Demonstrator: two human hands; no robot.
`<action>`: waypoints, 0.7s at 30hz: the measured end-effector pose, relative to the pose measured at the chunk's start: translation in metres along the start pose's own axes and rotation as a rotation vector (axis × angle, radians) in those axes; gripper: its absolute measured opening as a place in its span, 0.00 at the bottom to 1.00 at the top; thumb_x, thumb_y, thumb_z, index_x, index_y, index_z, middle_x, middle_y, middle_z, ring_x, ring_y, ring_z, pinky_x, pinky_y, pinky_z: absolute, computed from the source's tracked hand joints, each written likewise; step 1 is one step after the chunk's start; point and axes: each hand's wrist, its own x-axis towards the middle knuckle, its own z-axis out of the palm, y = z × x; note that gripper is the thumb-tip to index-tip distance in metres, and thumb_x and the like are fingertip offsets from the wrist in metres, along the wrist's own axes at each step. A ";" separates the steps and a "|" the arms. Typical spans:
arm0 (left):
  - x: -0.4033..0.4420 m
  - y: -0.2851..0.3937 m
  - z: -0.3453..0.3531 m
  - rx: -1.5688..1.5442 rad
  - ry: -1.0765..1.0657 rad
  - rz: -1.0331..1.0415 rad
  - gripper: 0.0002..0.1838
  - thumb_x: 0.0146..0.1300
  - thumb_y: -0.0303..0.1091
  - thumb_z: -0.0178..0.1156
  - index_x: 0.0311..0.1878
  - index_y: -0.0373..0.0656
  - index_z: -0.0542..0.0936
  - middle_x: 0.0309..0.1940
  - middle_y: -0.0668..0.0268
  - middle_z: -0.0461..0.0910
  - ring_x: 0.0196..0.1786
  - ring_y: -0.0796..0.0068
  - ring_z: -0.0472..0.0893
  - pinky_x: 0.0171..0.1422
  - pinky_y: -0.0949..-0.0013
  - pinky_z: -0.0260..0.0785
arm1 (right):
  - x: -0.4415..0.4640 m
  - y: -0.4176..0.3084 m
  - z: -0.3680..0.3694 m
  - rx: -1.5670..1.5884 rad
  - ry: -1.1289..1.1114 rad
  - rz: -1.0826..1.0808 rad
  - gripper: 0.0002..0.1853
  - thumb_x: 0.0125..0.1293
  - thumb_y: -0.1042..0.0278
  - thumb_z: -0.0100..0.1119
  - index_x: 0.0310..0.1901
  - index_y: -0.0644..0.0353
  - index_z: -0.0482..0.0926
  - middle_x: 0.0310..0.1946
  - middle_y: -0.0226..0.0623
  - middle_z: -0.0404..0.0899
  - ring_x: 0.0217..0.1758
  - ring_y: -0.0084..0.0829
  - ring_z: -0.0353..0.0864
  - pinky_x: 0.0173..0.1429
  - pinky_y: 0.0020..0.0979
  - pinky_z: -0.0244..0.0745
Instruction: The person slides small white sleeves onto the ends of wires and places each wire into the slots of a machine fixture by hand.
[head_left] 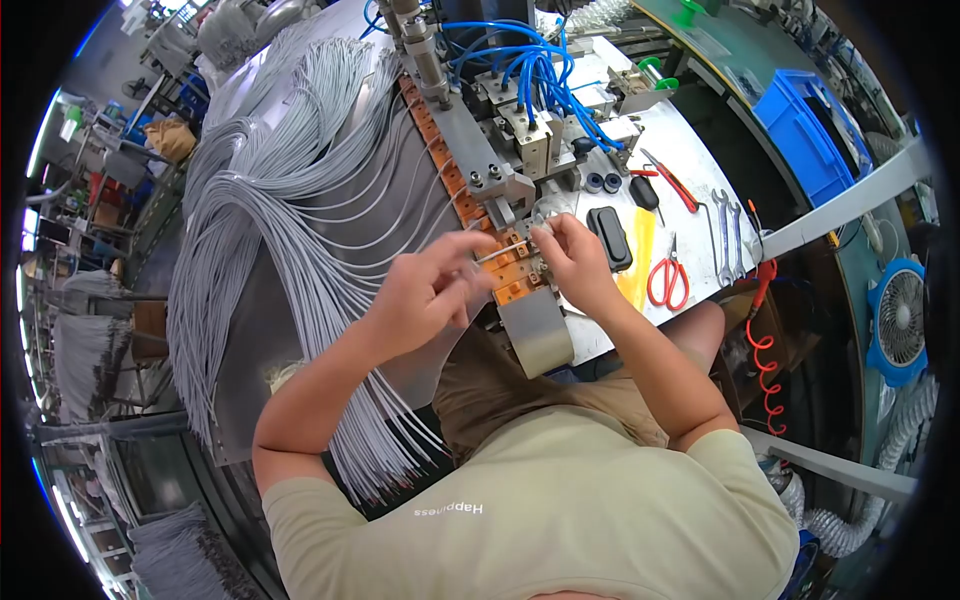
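Observation:
A short piece of grey cable (pixel 503 251) spans the gap between my two hands, above the orange fixture blocks (pixel 516 283) at the near end of a long rail. My right hand (pixel 575 262) is closed in a pinch around the cable's right end, beside a small clear piece. My left hand (pixel 425 292) is at the cable's other end; its fingers are smeared by motion, so its grip is unclear. Left of the rail lies a large bundle of grey cables (pixel 290 235), with single strands running to the orange rail (pixel 440 150).
A metal press machine (pixel 535 140) with blue air tubes stands ahead. On the white table to the right are red-handled scissors (pixel 669 280), wrenches (pixel 724 235), a black case (pixel 609 238) and red pliers (pixel 672 182). Farther right are a blue bin (pixel 805 130) and a blue fan (pixel 898 315).

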 end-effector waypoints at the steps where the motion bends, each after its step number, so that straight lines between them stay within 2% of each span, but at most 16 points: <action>1: 0.000 -0.002 -0.005 -0.100 -0.200 -0.121 0.10 0.68 0.28 0.60 0.50 0.36 0.80 0.32 0.64 0.86 0.27 0.80 0.81 0.35 0.74 0.74 | 0.000 0.005 0.001 0.101 -0.003 0.036 0.08 0.71 0.68 0.59 0.39 0.62 0.74 0.22 0.26 0.73 0.23 0.19 0.67 0.28 0.26 0.60; 2: 0.000 -0.004 -0.007 -0.200 -0.401 -0.242 0.09 0.69 0.27 0.59 0.50 0.36 0.81 0.34 0.63 0.87 0.28 0.82 0.81 0.35 0.75 0.74 | -0.001 0.009 0.001 0.202 -0.005 0.074 0.08 0.72 0.67 0.59 0.38 0.62 0.74 0.21 0.23 0.72 0.22 0.15 0.66 0.27 0.24 0.59; 7: 0.000 -0.003 -0.006 0.016 -0.603 -0.154 0.08 0.67 0.26 0.61 0.47 0.35 0.82 0.38 0.61 0.86 0.28 0.79 0.82 0.35 0.74 0.75 | 0.005 -0.003 -0.009 0.221 -0.135 0.189 0.08 0.72 0.66 0.60 0.38 0.61 0.74 0.23 0.20 0.71 0.25 0.10 0.64 0.27 0.21 0.57; 10: 0.000 -0.004 0.002 0.459 -0.114 0.209 0.09 0.65 0.25 0.62 0.47 0.34 0.82 0.39 0.60 0.85 0.31 0.76 0.84 0.36 0.73 0.76 | 0.012 -0.012 -0.010 0.208 -0.154 0.298 0.09 0.72 0.65 0.59 0.38 0.60 0.74 0.23 0.20 0.70 0.24 0.12 0.64 0.27 0.21 0.57; 11: 0.000 -0.006 0.003 0.461 -0.113 0.207 0.09 0.65 0.25 0.62 0.47 0.34 0.82 0.39 0.60 0.85 0.31 0.76 0.84 0.36 0.73 0.76 | 0.012 -0.010 -0.008 0.210 -0.156 0.298 0.09 0.72 0.65 0.59 0.38 0.60 0.74 0.23 0.20 0.70 0.24 0.12 0.64 0.27 0.21 0.57; 14: 0.000 -0.012 0.006 0.534 -0.016 0.325 0.10 0.63 0.27 0.64 0.46 0.34 0.82 0.38 0.58 0.84 0.32 0.75 0.84 0.36 0.74 0.74 | 0.009 -0.002 -0.002 0.425 -0.081 0.423 0.13 0.72 0.62 0.60 0.37 0.64 0.74 0.19 0.29 0.73 0.22 0.17 0.69 0.25 0.25 0.62; 15: 0.000 -0.013 0.005 0.534 -0.015 0.324 0.10 0.63 0.27 0.64 0.46 0.34 0.82 0.38 0.58 0.84 0.32 0.75 0.84 0.36 0.74 0.74 | 0.008 -0.001 -0.002 0.425 -0.083 0.423 0.13 0.72 0.62 0.60 0.37 0.64 0.74 0.19 0.29 0.73 0.22 0.17 0.69 0.25 0.25 0.62; 18: 0.001 -0.017 0.001 0.314 -0.018 0.208 0.11 0.66 0.29 0.63 0.48 0.34 0.82 0.36 0.62 0.84 0.34 0.79 0.83 0.36 0.76 0.73 | 0.006 -0.001 -0.001 0.348 -0.039 0.339 0.09 0.73 0.63 0.58 0.37 0.59 0.74 0.19 0.18 0.66 0.22 0.13 0.62 0.27 0.21 0.58; 19: 0.001 -0.016 0.000 0.313 -0.015 0.209 0.11 0.66 0.29 0.63 0.48 0.34 0.82 0.36 0.62 0.84 0.34 0.79 0.83 0.36 0.76 0.73 | 0.004 -0.005 -0.003 0.345 -0.041 0.337 0.09 0.73 0.63 0.58 0.37 0.59 0.74 0.19 0.18 0.66 0.22 0.13 0.62 0.27 0.21 0.58; 21: 0.002 -0.009 -0.001 -0.004 -0.038 -0.010 0.11 0.68 0.28 0.61 0.50 0.34 0.81 0.35 0.64 0.84 0.34 0.81 0.82 0.36 0.77 0.72 | -0.008 -0.024 -0.013 0.339 0.034 0.274 0.09 0.74 0.64 0.57 0.38 0.60 0.75 0.19 0.18 0.66 0.22 0.12 0.63 0.27 0.21 0.59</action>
